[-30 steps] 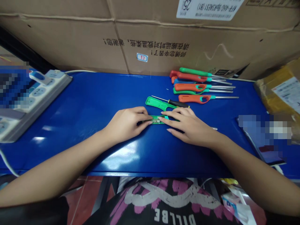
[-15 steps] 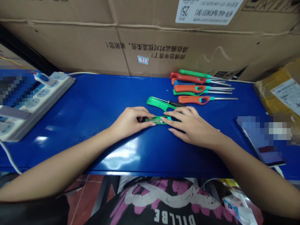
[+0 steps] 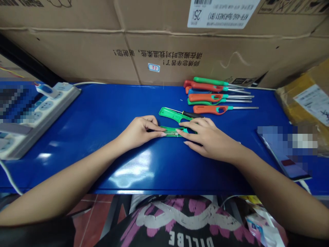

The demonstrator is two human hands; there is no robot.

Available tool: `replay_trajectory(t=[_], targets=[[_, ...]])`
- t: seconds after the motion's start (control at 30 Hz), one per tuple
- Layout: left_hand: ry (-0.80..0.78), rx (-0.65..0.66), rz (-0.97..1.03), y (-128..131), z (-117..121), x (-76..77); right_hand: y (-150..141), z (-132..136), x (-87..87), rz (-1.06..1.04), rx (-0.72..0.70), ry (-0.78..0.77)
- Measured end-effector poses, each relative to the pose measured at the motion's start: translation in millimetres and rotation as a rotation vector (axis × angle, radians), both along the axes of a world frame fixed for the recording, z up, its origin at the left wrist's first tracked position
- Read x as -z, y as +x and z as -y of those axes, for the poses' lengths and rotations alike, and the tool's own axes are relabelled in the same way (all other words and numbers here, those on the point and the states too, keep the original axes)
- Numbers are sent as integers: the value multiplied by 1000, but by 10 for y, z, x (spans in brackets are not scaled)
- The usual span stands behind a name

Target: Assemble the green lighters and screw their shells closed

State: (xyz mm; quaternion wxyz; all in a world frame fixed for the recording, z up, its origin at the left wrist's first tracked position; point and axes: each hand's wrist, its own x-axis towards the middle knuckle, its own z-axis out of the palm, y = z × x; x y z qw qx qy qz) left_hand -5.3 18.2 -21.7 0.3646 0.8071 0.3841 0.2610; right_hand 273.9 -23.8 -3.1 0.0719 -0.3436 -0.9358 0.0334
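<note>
On the blue table lies an opened green lighter casing (image 3: 170,129) of the long-nosed kind, with a clear inner part and small metal pieces showing in it. My left hand (image 3: 138,132) pinches its left end between thumb and fingers. My right hand (image 3: 212,139) holds its right part from above, fingers bent and somewhat apart, hiding that end. Just beyond lies the other green casing half (image 3: 168,112), inner side up. A screwdriver (image 3: 192,114) with a black handle lies against this half, partly behind my right fingers.
Several long-nosed lighters (image 3: 212,109) lie piled at the back right. A white power strip (image 3: 42,113) is at the left. A phone (image 3: 284,154) and a taped carton (image 3: 305,99) stand at the right. A big cardboard box (image 3: 89,51) walls the back.
My left fingers have shifted slightly left on the casing, leaving more of its inside visible. My right hand stays about where it was. The whole view has moved slightly.
</note>
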Motion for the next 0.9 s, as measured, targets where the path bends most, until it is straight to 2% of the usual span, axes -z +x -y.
replay_trajectory(t=[0.33,0.57,0.73,0.9], targets=[[143,27,-161,29,92,-38,16,1,3,-45,0,-13],[199,31,-93,28,52,7,54,-41,13,-101,16,-41],[300,52,-61,-30,10,-60,140,-109,-23,-159,99,18],[300,83,-87,-51,-9,-89,228,-125,-117,-149,110,37]])
